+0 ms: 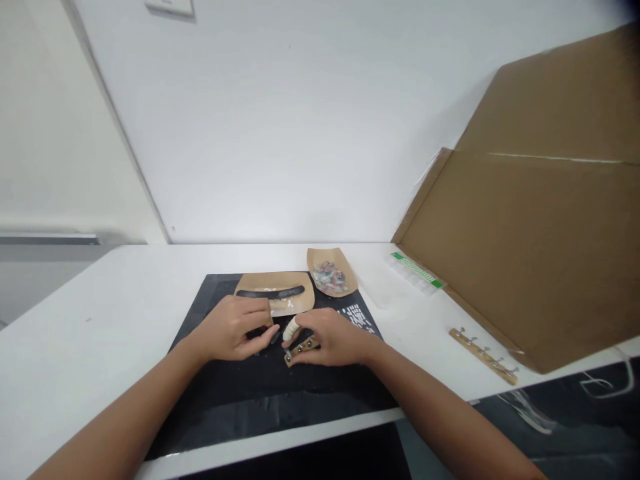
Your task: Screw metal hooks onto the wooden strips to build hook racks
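Note:
My right hand (327, 337) is closed around a short wooden strip with metal studs (301, 348), low over the black mat (235, 393). Its index finger has a pale wrapping on it. To its left, my left hand (241, 328) is closed with thumb and fingertips drawn together. A small dark piece (275, 334) shows by the left fingertips; whether they grip it is unclear. Just behind my hands lies a brown paper tray (305, 303) holding a long dark curved strip (270, 293) and small white pieces.
A second paper tray (316, 259) holds many small wrapped pieces. White marks (356, 315) cover the mat's right part. Farther right are a clear case with green ends (416, 270), a wooden strip with several metal hooks (483, 356) and a large cardboard sheet (540, 240) against the wall.

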Demonstrator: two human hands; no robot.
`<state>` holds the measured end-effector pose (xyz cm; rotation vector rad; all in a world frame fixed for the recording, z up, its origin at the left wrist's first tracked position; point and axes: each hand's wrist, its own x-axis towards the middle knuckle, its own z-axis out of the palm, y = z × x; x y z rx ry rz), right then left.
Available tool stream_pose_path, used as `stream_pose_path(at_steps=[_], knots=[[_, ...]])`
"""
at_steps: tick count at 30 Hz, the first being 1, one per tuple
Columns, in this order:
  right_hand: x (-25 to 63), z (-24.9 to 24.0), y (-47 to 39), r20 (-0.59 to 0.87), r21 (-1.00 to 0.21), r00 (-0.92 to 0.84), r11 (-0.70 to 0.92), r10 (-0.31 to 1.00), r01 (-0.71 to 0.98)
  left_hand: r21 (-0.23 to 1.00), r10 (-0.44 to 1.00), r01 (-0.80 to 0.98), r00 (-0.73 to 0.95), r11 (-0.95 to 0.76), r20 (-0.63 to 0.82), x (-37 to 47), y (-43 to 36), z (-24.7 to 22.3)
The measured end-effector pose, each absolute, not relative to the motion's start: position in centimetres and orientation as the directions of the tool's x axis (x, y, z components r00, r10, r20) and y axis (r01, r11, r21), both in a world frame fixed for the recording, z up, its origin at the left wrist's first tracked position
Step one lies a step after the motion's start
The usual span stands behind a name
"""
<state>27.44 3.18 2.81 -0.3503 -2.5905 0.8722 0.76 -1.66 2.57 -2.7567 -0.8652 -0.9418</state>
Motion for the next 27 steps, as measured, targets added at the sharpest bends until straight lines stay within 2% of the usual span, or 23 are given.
stream_pose_path(at_steps=[11, 16, 27], knots=[[27.57, 2.87, 3.10, 0.251, -0.626, -0.899, 0.769, 0.359, 0.132, 0.136, 0.508, 0.537, 0.642, -0.832, 0.574, 0.77, -1.73, 2.52], [27.54, 2.62, 3.18, 0.248, -0.608, -0.900, 0.780, 0.359, 0.144, 0.310, 0.565, 0.474, 0.649, -0.824, 0.509, 1.24, -1.76, 2.50], [27.42, 2.31, 3.24, 0.148, -0.701, -0.888, 0.679, 0.435, 0.215, 0.479, 0.569, 0.359, 0.704, -0.801, 0.424, 1.11, -1.56, 2.21]])
